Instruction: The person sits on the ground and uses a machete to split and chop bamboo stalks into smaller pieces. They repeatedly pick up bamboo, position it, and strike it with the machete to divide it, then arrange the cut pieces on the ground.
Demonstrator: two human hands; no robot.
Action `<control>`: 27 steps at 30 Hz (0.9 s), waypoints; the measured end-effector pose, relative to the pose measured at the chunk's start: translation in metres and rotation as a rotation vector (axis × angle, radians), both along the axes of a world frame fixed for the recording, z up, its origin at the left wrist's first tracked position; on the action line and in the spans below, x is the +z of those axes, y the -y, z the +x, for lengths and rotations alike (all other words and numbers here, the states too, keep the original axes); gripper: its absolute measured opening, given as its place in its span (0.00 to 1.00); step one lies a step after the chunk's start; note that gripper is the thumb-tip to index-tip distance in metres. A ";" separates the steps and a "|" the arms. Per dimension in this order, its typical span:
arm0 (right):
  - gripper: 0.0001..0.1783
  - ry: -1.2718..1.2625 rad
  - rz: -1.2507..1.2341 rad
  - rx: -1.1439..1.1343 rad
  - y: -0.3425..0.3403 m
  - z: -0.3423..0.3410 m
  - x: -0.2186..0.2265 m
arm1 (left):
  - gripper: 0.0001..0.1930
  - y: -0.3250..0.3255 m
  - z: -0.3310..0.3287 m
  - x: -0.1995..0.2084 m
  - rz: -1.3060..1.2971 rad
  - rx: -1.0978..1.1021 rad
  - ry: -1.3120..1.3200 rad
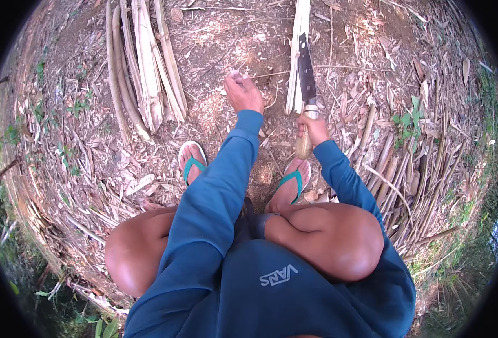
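Knife with a long dark metal blade and a rounded light-brown wooden handle (306,73) is in your right hand (315,129); this grip is clamped around the upper handle, probably for good control of the blade. The blade points away from your legs, which seems the safer way. It overlaps the pale, long split wooden piece (294,79) on the ground (215,62); whether they touch, I cannot tell. Your left hand (244,94) hangs beside, fingers bent; I cannot tell if this grip is together or apart. Farther left, a row of long pale wooden strips (147,62) lies side by side, perhaps to leave free space before your feet, which wear white sandals with green straps (290,183). At right, thin brown sticks (423,174) lie loosely.
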State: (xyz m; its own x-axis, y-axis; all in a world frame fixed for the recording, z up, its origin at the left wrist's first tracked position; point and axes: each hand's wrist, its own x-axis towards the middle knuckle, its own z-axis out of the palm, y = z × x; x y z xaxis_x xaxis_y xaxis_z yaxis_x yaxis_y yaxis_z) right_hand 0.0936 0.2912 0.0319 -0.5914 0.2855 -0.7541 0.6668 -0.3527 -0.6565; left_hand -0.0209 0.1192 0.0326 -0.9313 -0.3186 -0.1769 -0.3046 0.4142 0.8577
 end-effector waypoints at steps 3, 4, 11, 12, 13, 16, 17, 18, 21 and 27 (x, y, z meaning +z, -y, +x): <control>0.06 -0.003 -0.300 0.010 0.007 -0.006 0.056 | 0.12 0.001 0.004 0.007 0.044 -0.081 -0.082; 0.06 -0.012 -0.293 0.026 -0.002 -0.015 0.063 | 0.14 0.000 0.022 0.000 0.054 -0.148 0.075; 0.09 -0.045 -0.346 0.014 0.019 -0.005 0.058 | 0.18 -0.034 0.060 -0.035 -0.037 -0.542 0.328; 0.09 -0.030 -0.325 0.038 0.018 -0.003 0.062 | 0.18 -0.031 0.060 -0.036 -0.058 -0.565 0.320; 0.09 -0.035 -0.324 0.049 0.011 0.000 0.063 | 0.18 -0.030 0.059 -0.037 -0.079 -0.586 0.312; 0.10 0.007 -0.339 0.040 -0.009 0.003 0.078 | 0.17 -0.015 0.059 -0.045 -0.177 -0.702 0.299; 0.10 0.035 -0.400 0.040 -0.017 0.000 0.077 | 0.14 -0.003 0.059 -0.066 -0.141 -0.671 0.262; 0.10 0.066 -0.446 0.021 -0.031 0.004 0.076 | 0.14 0.002 0.061 -0.064 -0.118 -0.695 0.301; 0.13 0.076 0.314 0.465 -0.044 0.015 0.048 | 0.11 0.005 0.052 -0.041 -0.216 -0.791 0.348; 0.15 0.013 0.140 0.385 -0.098 0.033 0.031 | 0.13 0.082 -0.025 -0.033 -0.207 -0.880 0.192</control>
State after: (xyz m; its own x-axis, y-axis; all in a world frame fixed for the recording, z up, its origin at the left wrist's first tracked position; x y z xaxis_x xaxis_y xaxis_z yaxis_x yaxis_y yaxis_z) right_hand 0.1264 0.3897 0.0630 -0.6659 0.1454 -0.7318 0.7411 0.0159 -0.6712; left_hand -0.0462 0.0370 0.0000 -0.8133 0.4475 -0.3720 0.0630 0.7033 0.7081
